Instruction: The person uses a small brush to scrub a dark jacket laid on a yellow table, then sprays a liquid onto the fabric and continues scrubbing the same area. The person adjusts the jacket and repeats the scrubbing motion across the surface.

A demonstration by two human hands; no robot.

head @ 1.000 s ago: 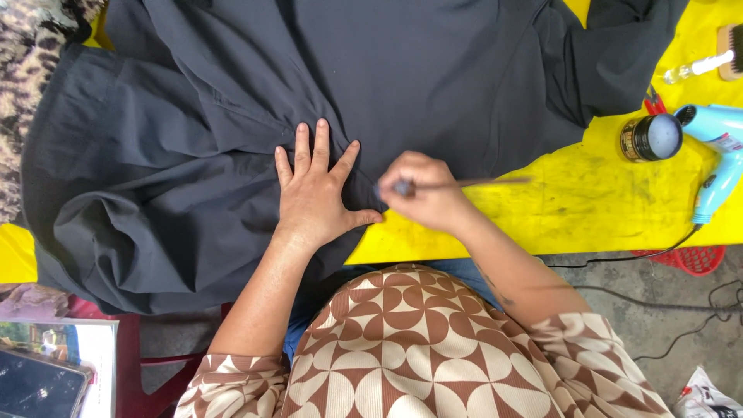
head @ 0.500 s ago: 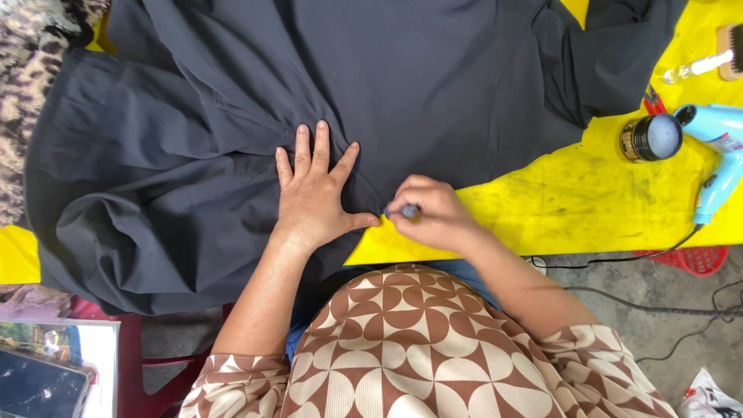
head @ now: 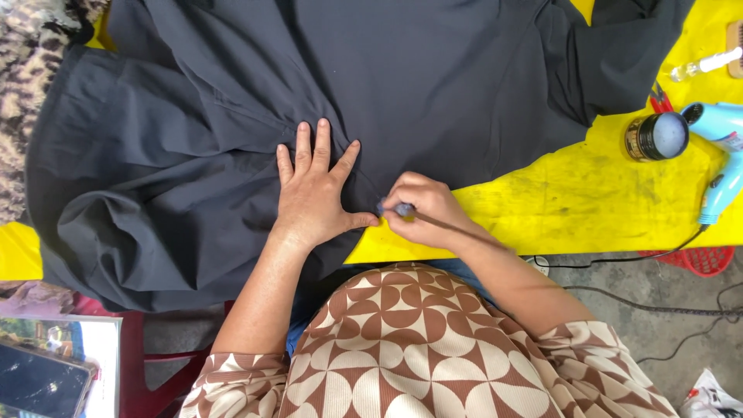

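A large dark grey cloth [head: 232, 139] is spread over a yellow table [head: 588, 201]. My left hand [head: 313, 190] lies flat on the cloth with its fingers spread, pressing it down near the table's front edge. Just to its right, my right hand [head: 422, 213] is closed around a thin stick-like tool [head: 433, 219] with a bluish tip. The tip touches the cloth's edge beside my left thumb.
A small round tin [head: 656, 136] and a light blue hair dryer [head: 724, 155] sit at the table's right, with a small clear bottle [head: 700, 66] behind. Cables run over the floor at right. A phone [head: 39, 383] lies at lower left. A patterned fabric [head: 31, 85] is at far left.
My right hand has swung the tool round and brought its tip down to the cloth edge beside my left thumb. The left hand has stayed flat in place.
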